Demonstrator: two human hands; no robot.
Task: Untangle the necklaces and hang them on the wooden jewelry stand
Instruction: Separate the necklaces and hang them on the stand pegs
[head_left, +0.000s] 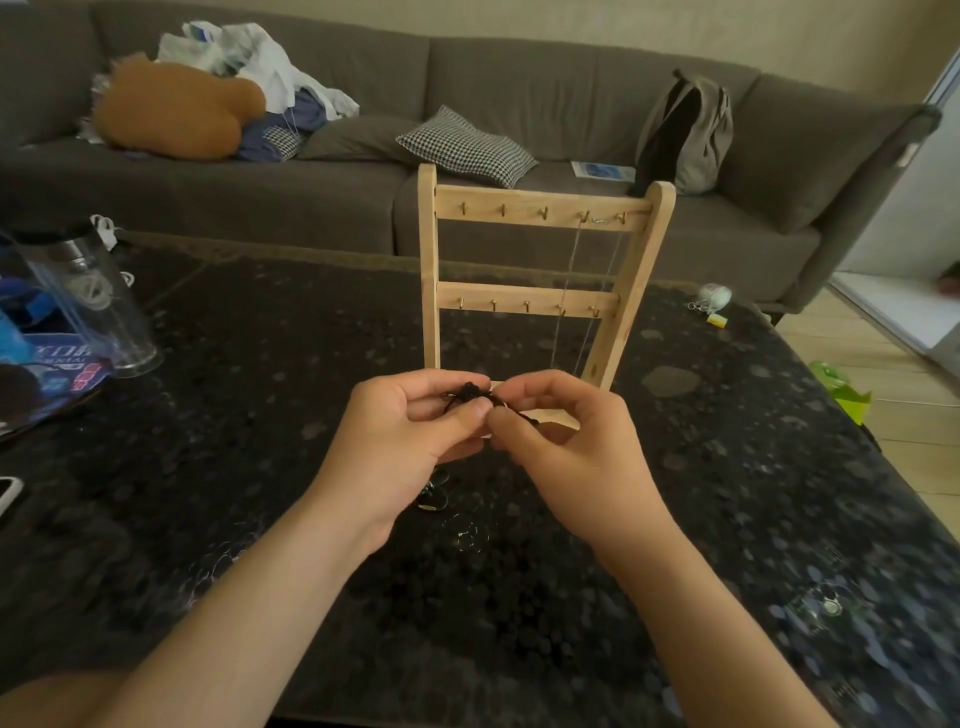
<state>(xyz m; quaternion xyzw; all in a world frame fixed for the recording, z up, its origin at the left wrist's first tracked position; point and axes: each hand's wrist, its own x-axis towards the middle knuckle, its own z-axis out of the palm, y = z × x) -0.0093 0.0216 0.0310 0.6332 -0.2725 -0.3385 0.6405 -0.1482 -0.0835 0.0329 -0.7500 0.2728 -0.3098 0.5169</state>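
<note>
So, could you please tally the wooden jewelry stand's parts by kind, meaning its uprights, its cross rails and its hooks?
Uprights: 2
Cross rails: 2
Hooks: 10, with 5 on each rail
Total: 14

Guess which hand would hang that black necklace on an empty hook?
Probably the left hand: it pinches the black necklace below the empty top hooks; a silver chain occupies the right-side ones.
</note>
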